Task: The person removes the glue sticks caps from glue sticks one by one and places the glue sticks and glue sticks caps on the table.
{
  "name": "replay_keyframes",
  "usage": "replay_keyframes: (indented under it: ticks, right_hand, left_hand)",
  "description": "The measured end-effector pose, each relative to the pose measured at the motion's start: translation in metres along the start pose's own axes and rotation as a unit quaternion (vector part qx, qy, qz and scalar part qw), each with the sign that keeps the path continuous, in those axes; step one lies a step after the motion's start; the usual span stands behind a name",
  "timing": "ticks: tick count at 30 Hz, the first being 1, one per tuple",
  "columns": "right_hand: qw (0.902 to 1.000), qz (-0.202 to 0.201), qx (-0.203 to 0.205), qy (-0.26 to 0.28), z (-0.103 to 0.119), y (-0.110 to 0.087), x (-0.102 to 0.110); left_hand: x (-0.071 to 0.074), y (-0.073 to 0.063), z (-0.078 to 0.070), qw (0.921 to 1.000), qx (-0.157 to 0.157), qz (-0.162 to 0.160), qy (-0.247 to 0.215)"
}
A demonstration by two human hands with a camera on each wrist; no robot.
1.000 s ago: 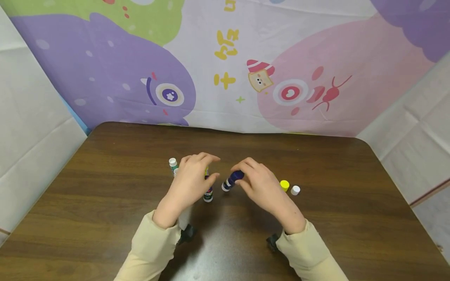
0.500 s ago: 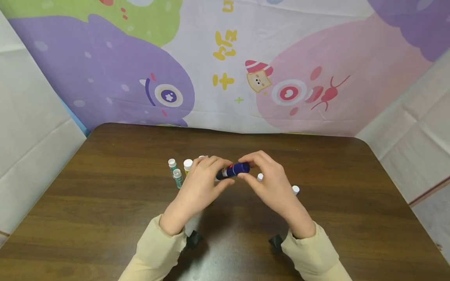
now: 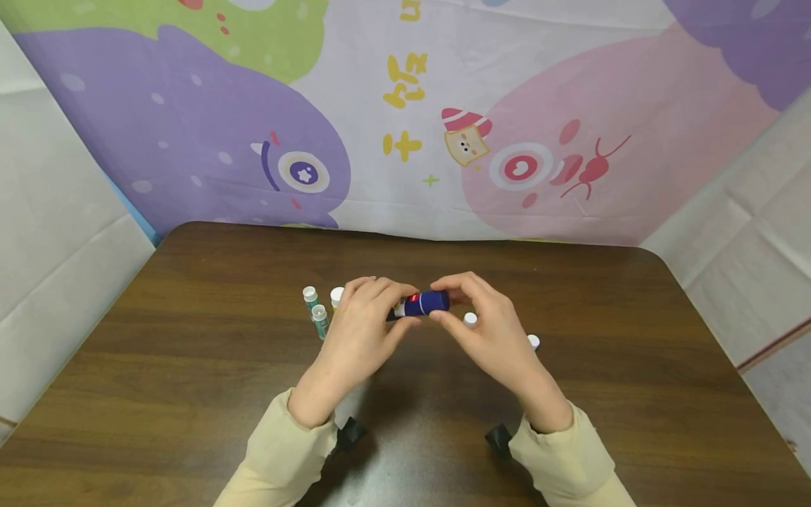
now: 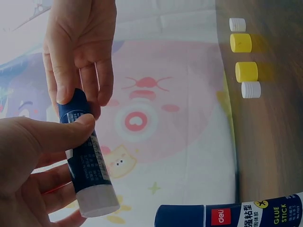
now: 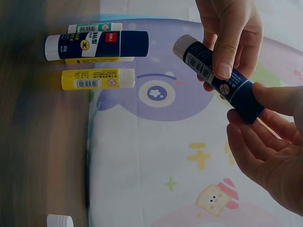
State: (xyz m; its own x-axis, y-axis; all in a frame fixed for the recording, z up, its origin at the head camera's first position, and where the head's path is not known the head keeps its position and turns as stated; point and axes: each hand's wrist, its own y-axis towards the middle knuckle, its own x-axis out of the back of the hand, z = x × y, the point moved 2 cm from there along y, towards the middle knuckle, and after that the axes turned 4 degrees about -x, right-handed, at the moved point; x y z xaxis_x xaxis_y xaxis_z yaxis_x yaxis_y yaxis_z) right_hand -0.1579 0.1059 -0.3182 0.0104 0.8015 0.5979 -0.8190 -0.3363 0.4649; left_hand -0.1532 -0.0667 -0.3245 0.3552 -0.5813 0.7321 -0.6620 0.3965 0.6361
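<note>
A dark blue glue stick (image 3: 426,303) with a white base is held above the table, nearly level in the head view. My left hand (image 3: 357,320) grips its body, thumb across the label, as the left wrist view shows. The thumb and fingers of my right hand (image 3: 488,317) pinch the blue cap (image 5: 247,101), which is on the stick. Past the left hand stand two green glue sticks (image 3: 320,322) with bare white tops. A second blue glue stick (image 5: 99,45) with its cap on and a yellow glue stick (image 5: 92,79) stand there too, mostly hidden in the head view.
White caps (image 3: 470,320) and yellow caps (image 4: 246,72) sit on the brown table (image 3: 190,366) at the right hand's side. A printed cloth (image 3: 405,197) hangs along the table's back edge.
The right hand has raised the blue glue stick from near the tabletop and turned it level. My left hand, earlier apart from it, has moved right and taken hold of its body.
</note>
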Motion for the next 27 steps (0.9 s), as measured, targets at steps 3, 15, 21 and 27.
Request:
replay_keyframes:
  ticks: [3, 15, 21, 27]
  right_hand:
    - [1.0000, 0.004, -0.007, 0.005, 0.0000, 0.0000, -0.0002]
    - [0.9981, 0.027, -0.055, 0.003, -0.0036, 0.0005, -0.0027]
    - [0.9991, 0.014, -0.039, 0.001, -0.0024, 0.0004, -0.0030]
    - [0.9996, 0.002, -0.026, 0.002, -0.0007, 0.0004, -0.0023]
  left_hand:
    - [0.0013, -0.0002, -0.0008, 0.9999, -0.005, -0.010, 0.012]
    - [0.0065, 0.0008, -0.0044, 0.9983, -0.028, -0.033, 0.039]
    - [0.0063, 0.0004, -0.0045, 0.9988, -0.025, -0.033, 0.026]
    - [0.0065, 0.0005, -0.0040, 0.9987, -0.026, -0.038, 0.020]
